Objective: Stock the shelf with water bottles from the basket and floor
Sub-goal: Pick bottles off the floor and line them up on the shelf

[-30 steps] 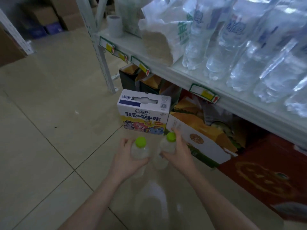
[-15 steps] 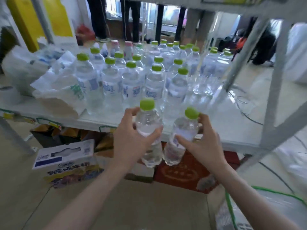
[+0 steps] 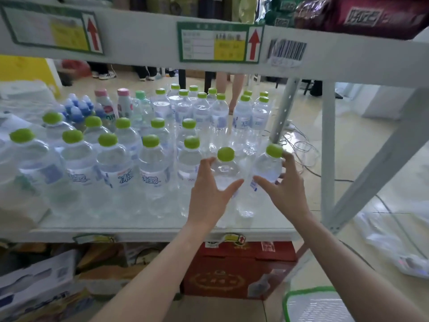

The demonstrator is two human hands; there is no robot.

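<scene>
Your left hand (image 3: 210,189) holds 1 clear plastic water bottle (image 3: 226,173) with a round green cap, and your right hand (image 3: 282,189) holds another bottle (image 3: 267,173). Both stand at the 3 o'clock end of the white shelf (image 3: 139,225), beside the rows of bottles (image 3: 116,168). At 5 o'clock is a green-rimmed basket (image 3: 301,296); its content is unclear.

2 green-capped water bottles (image 3: 246,180) upright on shelf (image 3: 162,225).

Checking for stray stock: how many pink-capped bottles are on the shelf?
2. One pink-capped bottle stands back left on the shelf, the second pink-capped bottle just right of it; others may be hidden.
</scene>
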